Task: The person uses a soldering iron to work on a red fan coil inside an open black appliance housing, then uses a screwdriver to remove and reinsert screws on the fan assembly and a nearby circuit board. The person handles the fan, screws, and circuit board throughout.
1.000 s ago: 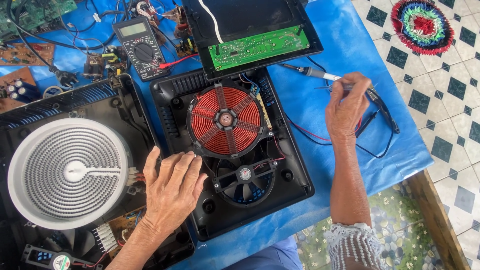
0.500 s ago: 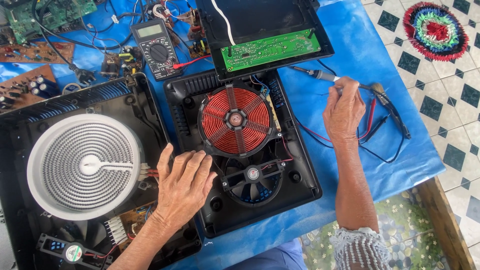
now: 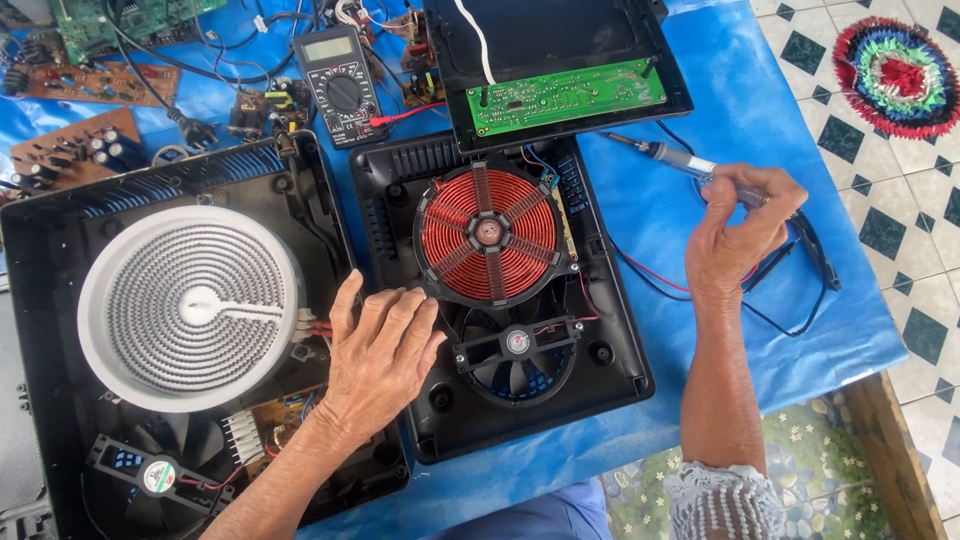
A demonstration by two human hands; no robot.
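On the blue sheet (image 3: 760,130), centre: opened induction cooker base (image 3: 620,370), black, lid off.
- Copper coil (image 3: 492,235) w/ black spokes, far half; fan (image 3: 515,345) just near of it.
- Left hand (image 3: 385,355): flat, fingers spread, resting on base's left edge, touching coil rim. Pinching nothing.
- Right hand (image 3: 735,235): right of base, fingers pressed together around a soldering iron (image 3: 680,160), tip pointing far-left, clear of the base.
- Handling, by my guess: iron light, stiff; take by the handle only, tip likely hot. Its cord may snag. Coil windings and thin leads fragile; the base is best held by its plastic shell.
- Left: 2nd cooker (image 3: 60,260), white ribbed heater disc (image 3: 190,305).
- Far: multimeter (image 3: 340,85), green circuit board (image 3: 565,97) in upturned lid, loose boards.
- Right: tiled floor (image 3: 900,230), round mat (image 3: 900,75).
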